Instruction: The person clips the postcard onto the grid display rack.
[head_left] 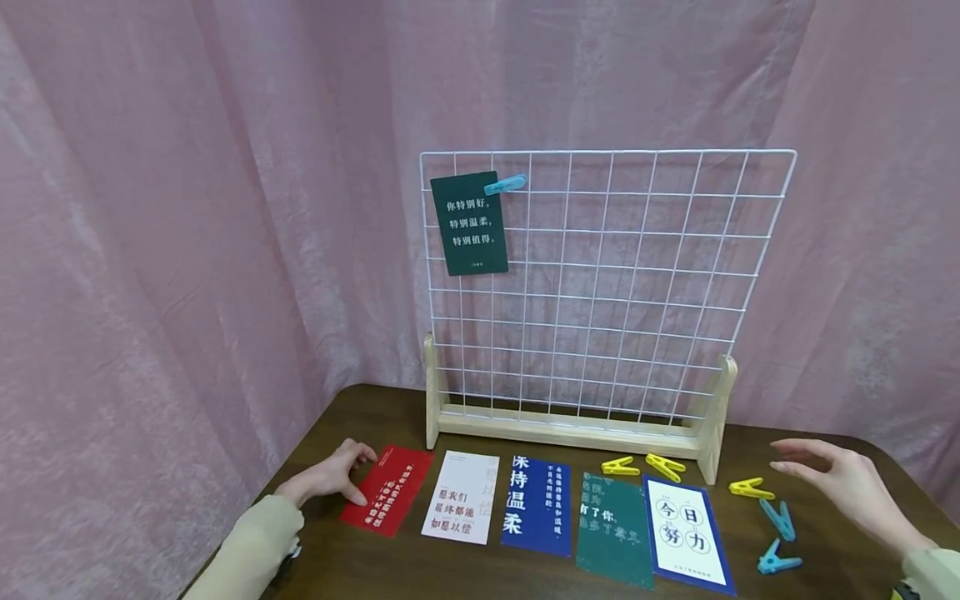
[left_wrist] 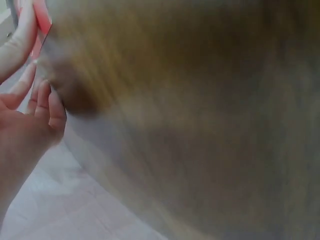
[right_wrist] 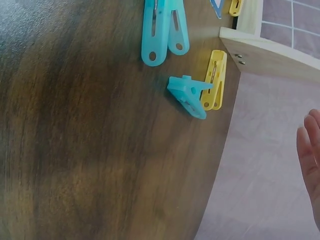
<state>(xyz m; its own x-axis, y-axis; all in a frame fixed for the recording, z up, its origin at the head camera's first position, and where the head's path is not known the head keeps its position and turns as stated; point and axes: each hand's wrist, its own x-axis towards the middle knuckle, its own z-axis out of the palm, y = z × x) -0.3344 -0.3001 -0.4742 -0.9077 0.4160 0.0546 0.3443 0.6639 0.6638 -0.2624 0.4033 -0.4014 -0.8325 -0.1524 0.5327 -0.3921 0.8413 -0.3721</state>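
Note:
My left hand (head_left: 336, 475) is at the left side of a red card (head_left: 395, 487) printed with white characters, its thumb and fingers at the card's edge. In the left wrist view the red card (left_wrist: 43, 17) shows at the fingertips. My right hand (head_left: 843, 483) is at the right side, thumb and fingers apart with nothing between them. Nearest to it are a yellow clip (head_left: 750, 488) and a blue clip (head_left: 777, 520). Another blue clip (head_left: 778, 558) lies closer to me. In the right wrist view only part of the right hand (right_wrist: 311, 150) shows.
A white wire grid (head_left: 600, 267) stands on a wooden base (head_left: 570, 431), a dark green card (head_left: 471, 225) clipped to it by a blue clip (head_left: 507, 184). A white card (head_left: 459, 479), blue card (head_left: 536, 504), green card (head_left: 615, 550), blue-bordered card (head_left: 688, 550) and more yellow clips (head_left: 621, 467) lie before it.

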